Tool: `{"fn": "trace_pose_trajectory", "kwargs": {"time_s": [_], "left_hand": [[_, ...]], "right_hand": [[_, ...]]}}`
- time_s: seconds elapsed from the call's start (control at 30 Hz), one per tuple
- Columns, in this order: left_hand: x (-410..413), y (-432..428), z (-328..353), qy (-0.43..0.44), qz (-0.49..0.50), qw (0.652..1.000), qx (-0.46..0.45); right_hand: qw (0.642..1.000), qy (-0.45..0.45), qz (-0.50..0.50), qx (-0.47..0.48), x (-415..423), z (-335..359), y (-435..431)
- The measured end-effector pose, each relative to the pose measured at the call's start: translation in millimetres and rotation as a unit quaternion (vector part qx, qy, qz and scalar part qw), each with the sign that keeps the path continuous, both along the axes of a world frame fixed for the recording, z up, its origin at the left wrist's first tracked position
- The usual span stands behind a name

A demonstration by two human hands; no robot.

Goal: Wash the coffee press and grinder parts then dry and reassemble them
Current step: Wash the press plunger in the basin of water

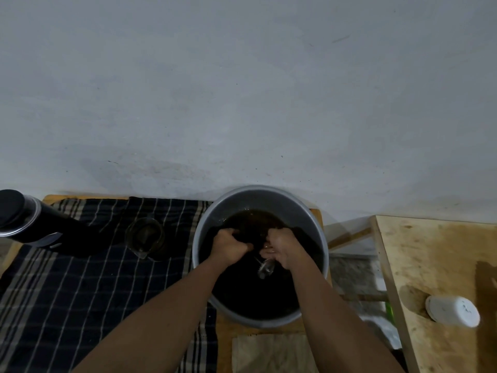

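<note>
A round grey basin (200, 238) stands on a wooden worktop (223, 329) against a plain grey wall (242, 90), and it holds dark brown water. Both of the person's hands are down inside it. The left hand (231, 244) is balled into a tight fist, its fingers curled round a dark object (255, 235) at the water's surface. The right hand (282, 246) is just beside the left, its fingers likewise curled and gripping the other end of the same dark object, whose shape is too dim to make out. A shiny metal piece (266, 268) juts out below the right hand, over the water; whether that hand also holds it cannot be told.

To the left of the basin a dark blue checked cloth (80, 292) covers the worktop. A clear glass beaker (145, 236) stands on the cloth near the basin's left wall. Further left, a black cylindrical container (24, 219) with a silver band rests at the edge of the view.

A pale folded cloth (271, 351) lies on the worktop in front of the basin, between the forearms. To the right, apart from the worktop, is a pale wooden board (430, 251) with a white round lidded jar (453, 310) on it.
</note>
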State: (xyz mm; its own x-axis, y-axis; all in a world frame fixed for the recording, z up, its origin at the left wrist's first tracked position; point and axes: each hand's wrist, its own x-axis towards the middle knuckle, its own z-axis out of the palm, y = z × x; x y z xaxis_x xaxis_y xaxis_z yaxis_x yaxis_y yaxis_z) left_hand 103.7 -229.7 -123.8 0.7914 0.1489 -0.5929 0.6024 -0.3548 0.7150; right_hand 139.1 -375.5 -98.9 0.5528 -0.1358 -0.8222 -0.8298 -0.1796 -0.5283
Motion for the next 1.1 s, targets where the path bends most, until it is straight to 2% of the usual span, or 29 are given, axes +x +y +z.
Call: {"fn": "trace_pose_trajectory", "kwargs": {"time_s": [0.07, 0.1, 0.23, 0.3, 0.43, 0.53, 0.6, 0.73, 0.83, 0.9, 0.97, 1.03, 1.1], "left_hand": [[1.1, 2.5, 2.1, 0.001, 0.021, 1.000, -0.023], [0.6, 2.2, 4.0, 0.001, 0.036, 0.999, -0.034], [-4.6, 0.6, 5.9, 0.020, 0.077, 0.995, -0.062], [-7.2, -0.6, 8.1, 0.041, 0.063, 0.995, -0.062], [-7.7, -2.5, 9.1, 0.073, 0.026, 0.996, -0.045], [-4.9, -0.3, 6.1, 0.066, 0.031, 0.997, -0.025], [-6.7, -2.4, 6.8, 0.066, 0.009, 0.998, -0.009], [-10.7, -5.7, 7.4, 0.032, -0.014, 0.999, 0.021], [-12.1, -2.4, 8.7, 0.008, 0.000, 1.000, 0.015], [-12.5, -1.6, 5.7, 0.006, -0.044, 0.999, 0.016], [-14.9, -1.7, 3.9, 0.018, -0.072, 0.997, 0.023], [-17.0, -1.9, 2.9, 0.028, -0.084, 0.996, 0.030], [-17.1, -3.3, 1.6, 0.024, -0.097, 0.994, 0.043]], "right_hand": [[0.994, -0.023, 0.061, -0.084, 3.1, -0.7, -0.7], [0.991, -0.023, 0.093, -0.093, 3.7, 1.3, 1.1], [0.988, -0.019, 0.147, -0.049, 6.7, 13.1, 12.7], [0.976, -0.030, 0.195, -0.091, 7.8, 12.7, 15.2], [0.969, -0.080, 0.223, -0.064, 5.4, 4.6, 18.3], [0.942, -0.163, 0.234, -0.178, 2.8, 2.5, 12.0], [0.938, -0.160, 0.243, -0.186, 1.5, -0.7, 14.4], [0.981, -0.074, 0.177, -0.034, 0.2, -3.2, 24.4], [0.983, -0.133, 0.120, -0.027, -7.6, -7.6, 18.1], [0.973, -0.174, 0.109, -0.108, -15.4, -9.6, 13.6], [0.971, -0.152, 0.113, -0.146, -25.4, -12.9, 11.0], [0.988, -0.112, 0.088, -0.062, -35.7, -16.6, 13.6], [0.993, -0.110, 0.047, -0.001, -41.7, -22.0, 17.2]]}}
